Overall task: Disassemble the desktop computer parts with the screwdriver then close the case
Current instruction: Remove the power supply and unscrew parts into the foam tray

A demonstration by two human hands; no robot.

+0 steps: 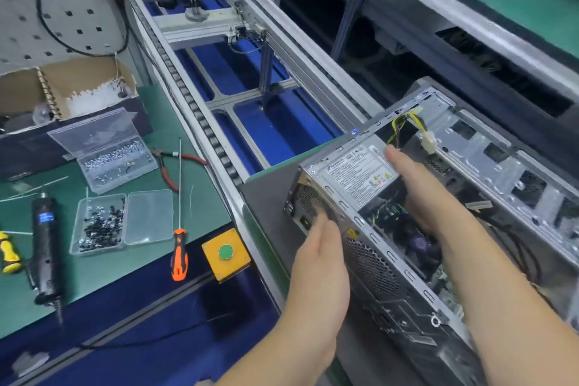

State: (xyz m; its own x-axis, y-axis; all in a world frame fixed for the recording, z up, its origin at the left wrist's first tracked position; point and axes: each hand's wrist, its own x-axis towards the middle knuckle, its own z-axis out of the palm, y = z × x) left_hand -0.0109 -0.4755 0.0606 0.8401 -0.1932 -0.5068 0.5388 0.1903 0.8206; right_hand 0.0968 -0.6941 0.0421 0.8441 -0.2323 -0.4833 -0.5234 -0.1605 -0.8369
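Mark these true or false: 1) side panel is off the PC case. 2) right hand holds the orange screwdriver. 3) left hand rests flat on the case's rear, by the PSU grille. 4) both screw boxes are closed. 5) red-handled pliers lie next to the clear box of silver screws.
1) True. The computer case is open, with the power supply exposed.
2) False. The orange screwdriver lies on the green mat; the right hand is on the power supply.
3) True. The left hand lies flat against the rear panel.
4) False. The box of silver screws and the box of black screws are both open.
5) True. The pliers lie just right of it.
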